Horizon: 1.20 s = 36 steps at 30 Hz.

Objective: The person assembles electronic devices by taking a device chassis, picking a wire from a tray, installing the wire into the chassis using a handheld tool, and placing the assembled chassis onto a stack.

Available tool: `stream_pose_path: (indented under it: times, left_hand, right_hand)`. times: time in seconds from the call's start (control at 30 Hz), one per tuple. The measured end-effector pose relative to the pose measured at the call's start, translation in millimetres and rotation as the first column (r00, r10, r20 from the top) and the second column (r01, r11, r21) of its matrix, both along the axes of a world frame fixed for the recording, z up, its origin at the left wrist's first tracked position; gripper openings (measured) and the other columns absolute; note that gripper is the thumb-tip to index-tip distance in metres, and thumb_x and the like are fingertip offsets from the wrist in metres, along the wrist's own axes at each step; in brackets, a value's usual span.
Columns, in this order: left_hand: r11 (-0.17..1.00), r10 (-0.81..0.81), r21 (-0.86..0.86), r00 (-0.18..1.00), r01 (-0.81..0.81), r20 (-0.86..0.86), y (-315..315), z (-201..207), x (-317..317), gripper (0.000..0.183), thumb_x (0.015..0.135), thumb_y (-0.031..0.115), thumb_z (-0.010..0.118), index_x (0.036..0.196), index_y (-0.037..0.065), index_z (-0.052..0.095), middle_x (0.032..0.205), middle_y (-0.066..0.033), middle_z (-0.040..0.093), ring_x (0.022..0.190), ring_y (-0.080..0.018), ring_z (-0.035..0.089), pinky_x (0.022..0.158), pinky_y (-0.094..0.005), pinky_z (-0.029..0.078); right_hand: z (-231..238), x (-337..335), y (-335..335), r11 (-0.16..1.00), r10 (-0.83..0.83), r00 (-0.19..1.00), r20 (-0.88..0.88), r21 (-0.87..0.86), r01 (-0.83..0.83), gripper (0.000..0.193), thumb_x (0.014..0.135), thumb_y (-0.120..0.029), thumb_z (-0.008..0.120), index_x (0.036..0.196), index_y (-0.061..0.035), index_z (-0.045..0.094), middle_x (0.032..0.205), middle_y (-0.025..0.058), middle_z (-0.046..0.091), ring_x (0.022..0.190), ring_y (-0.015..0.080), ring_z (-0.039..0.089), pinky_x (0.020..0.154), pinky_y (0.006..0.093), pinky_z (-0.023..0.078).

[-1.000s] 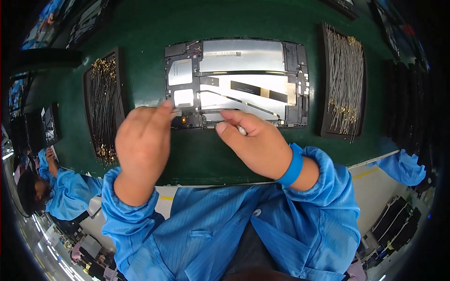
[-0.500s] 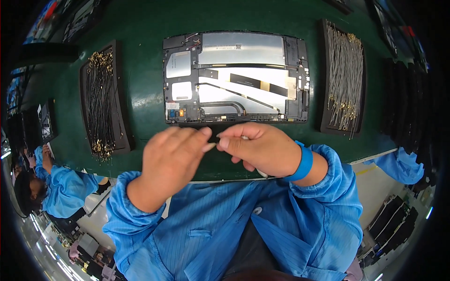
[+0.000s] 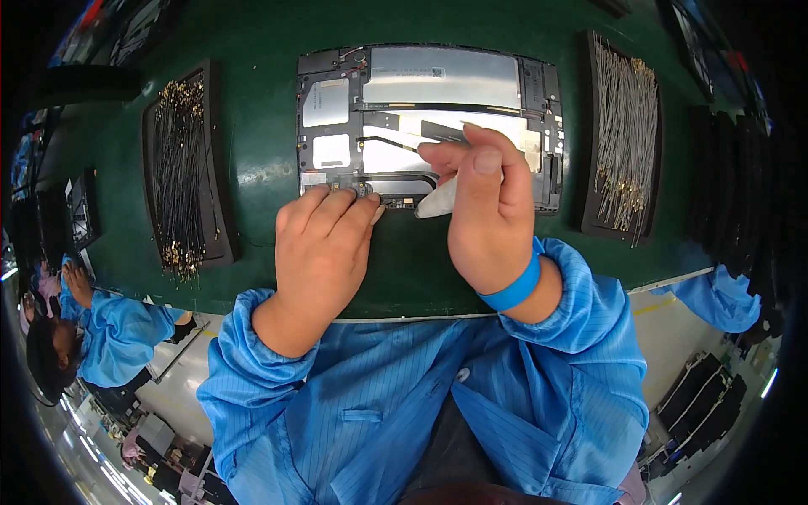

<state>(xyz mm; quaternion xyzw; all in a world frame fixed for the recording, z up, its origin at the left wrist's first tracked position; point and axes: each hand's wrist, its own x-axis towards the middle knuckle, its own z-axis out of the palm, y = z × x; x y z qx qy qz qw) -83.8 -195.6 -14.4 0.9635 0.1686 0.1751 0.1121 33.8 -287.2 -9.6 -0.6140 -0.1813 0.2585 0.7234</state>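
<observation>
An opened tablet-like device lies on the green bench, its silver plates, black frame and flat cables exposed. My left hand rests at its near edge, left of the middle. The index finger and thumb come together there; whatever is between them is hidden. A thin dark line, perhaps a cable, shows left of that hand. My right hand, with a blue wristband, is closed on a whitish tapered tool. The tool's dark tip points down and left, close to the device's near edge.
A dark tray of black cables with gold ends stands on the left. Another tray at right holds grey cables. A co-worker in blue sits at far left. Dark panels stand at the right.
My hands have separated and moved forward. The left now touches the device's near edge; the right has lifted over the device, bringing the whitish tool into plain view. The device sits slightly farther and right.
</observation>
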Motion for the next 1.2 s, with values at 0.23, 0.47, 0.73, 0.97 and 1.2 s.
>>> stream_pose_path:
  times: [0.23,0.47,0.73,0.97,1.2]
  left_hand:
    - [1.0,-0.002,-0.014,0.999,0.002,-0.034,-0.1,4.8,0.4,0.02,0.065,0.008,0.061,0.084,0.009,0.059,0.084,-0.0044,0.054,0.084,-0.0216,0.048,0.073,-0.0323,0.037]
    - [0.999,-0.008,-0.05,0.999,0.006,-0.046,-0.8,8.8,0.8,0.022,0.063,0.004,0.062,0.086,0.007,0.059,0.085,-0.0074,0.054,0.085,-0.025,0.049,0.072,-0.034,0.038]
    - [1.0,-0.017,-0.01,0.999,0.017,-0.043,0.3,5.1,-0.3,0.02,0.065,0.008,0.059,0.084,0.009,0.059,0.084,-0.0048,0.054,0.084,-0.0212,0.048,0.072,-0.032,0.037]
    - [1.0,-0.027,-0.008,0.995,0.027,-0.093,1.5,8.9,-5.1,0.019,0.063,0.007,0.06,0.083,0.006,0.058,0.087,-0.0055,0.054,0.086,-0.0239,0.048,0.075,-0.0323,0.036]
    - [0.576,0.347,-0.7,0.902,-0.422,-0.257,-27.0,24.1,-45.2,0.019,0.076,0.023,0.056,0.08,0.004,0.053,0.07,-0.0086,0.055,0.063,-0.0209,0.054,0.056,-0.0317,0.043]
  right_hand:
    - [-17.9,-2.6,0.1,0.992,0.115,0.912,0.393,0.009,-0.128,0.026,0.087,-0.023,0.034,0.102,-0.0017,0.035,0.091,0.0151,0.056,0.075,0.0154,0.052,0.071,0.0279,0.042]
    - [-18.8,-2.7,2.0,0.994,0.074,0.934,0.348,0.045,-0.095,0.023,0.083,-0.022,0.046,0.089,-0.0003,0.05,0.082,0.0124,0.057,0.071,0.0196,0.057,0.062,0.0266,0.045]
    - [-17.0,-3.8,2.3,0.996,0.063,0.941,0.334,0.032,-0.078,0.023,0.083,-0.022,0.047,0.085,-0.0005,0.052,0.078,0.0123,0.057,0.068,0.0199,0.056,0.061,0.0261,0.044]
    - [3.2,3.7,15.6,0.916,0.395,0.579,0.714,-0.259,-0.306,0.023,0.079,-0.022,0.049,0.067,-0.0024,0.05,0.064,0.0141,0.053,0.059,0.0303,0.053,0.052,0.0343,0.043]
    - [-6.8,11.4,22.1,0.963,0.205,0.962,0.182,-0.214,-0.165,0.027,0.083,-0.029,0.046,0.083,-0.0019,0.048,0.063,0.0114,0.053,0.058,0.0194,0.055,0.052,0.028,0.043]
